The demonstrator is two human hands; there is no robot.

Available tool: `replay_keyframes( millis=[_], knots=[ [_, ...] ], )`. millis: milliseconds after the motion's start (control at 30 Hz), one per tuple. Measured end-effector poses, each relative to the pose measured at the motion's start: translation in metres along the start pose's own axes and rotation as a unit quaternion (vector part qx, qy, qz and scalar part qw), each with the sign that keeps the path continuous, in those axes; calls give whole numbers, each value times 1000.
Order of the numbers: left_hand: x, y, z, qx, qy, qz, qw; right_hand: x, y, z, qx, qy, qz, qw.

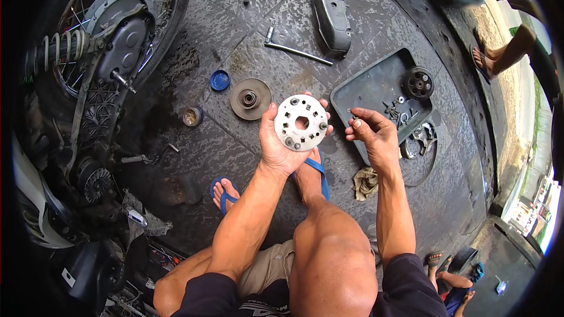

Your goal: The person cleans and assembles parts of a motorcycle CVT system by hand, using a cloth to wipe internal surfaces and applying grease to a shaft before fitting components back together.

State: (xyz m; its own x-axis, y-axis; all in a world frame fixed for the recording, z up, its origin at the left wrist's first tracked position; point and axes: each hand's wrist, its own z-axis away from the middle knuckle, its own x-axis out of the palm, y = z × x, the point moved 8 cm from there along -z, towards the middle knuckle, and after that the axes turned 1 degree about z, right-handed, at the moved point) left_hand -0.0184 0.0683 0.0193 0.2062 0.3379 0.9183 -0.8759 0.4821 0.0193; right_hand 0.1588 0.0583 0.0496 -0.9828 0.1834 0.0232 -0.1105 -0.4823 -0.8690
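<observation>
My left hand (276, 149) grips a round silver clutch plate (314, 130) from its left and lower edge, with fingertips showing behind its right rim. The plate faces up. It has a hexagonal hole at its centre, small square holes around that, and several dark pins standing on it. Just right of it, my right hand (379, 138) pinches a small dark part (355, 118) between thumb and fingers, apart from the plate; its kind is too small to tell. Beyond my left hand, a brown metal pulley disc (238, 104) with a hub lies on the floor.
A dark tray (358, 85) at right holds a round clutch drum (419, 83) and loose bolts. A socket wrench (299, 53) and an elongated cover (333, 23) lie ahead. A blue cap (220, 80) and small tin (191, 117) sit left, near a motorcycle wheel (176, 29). Other people sit at right.
</observation>
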Motion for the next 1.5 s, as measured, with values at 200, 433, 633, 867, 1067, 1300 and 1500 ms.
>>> replay_keyframes(
  millis=[200,433,633,867,1067,1300,1500],
  knots=[
    [7,-7,5,-54,-9,-2,999,23,-20,-3,-5,-111,112,987],
    [5,-11,6,-71,0,-25,997,40,-22,-11,-23,-203,211,956],
    [5,-14,10,-103,-28,-58,993,37,-3,-7,-33,-222,191,956],
    [-26,-36,20,-160,26,-78,984,22,33,19,-15,-193,189,963],
    [-46,-48,24,-188,45,-93,977,7,58,33,66,-102,174,977],
    [-54,-52,21,-182,39,-63,980,-62,105,14,67,63,164,982],
    [-50,-30,14,-137,36,-51,989,-99,109,-21,-112,119,519,839]
  ],
)
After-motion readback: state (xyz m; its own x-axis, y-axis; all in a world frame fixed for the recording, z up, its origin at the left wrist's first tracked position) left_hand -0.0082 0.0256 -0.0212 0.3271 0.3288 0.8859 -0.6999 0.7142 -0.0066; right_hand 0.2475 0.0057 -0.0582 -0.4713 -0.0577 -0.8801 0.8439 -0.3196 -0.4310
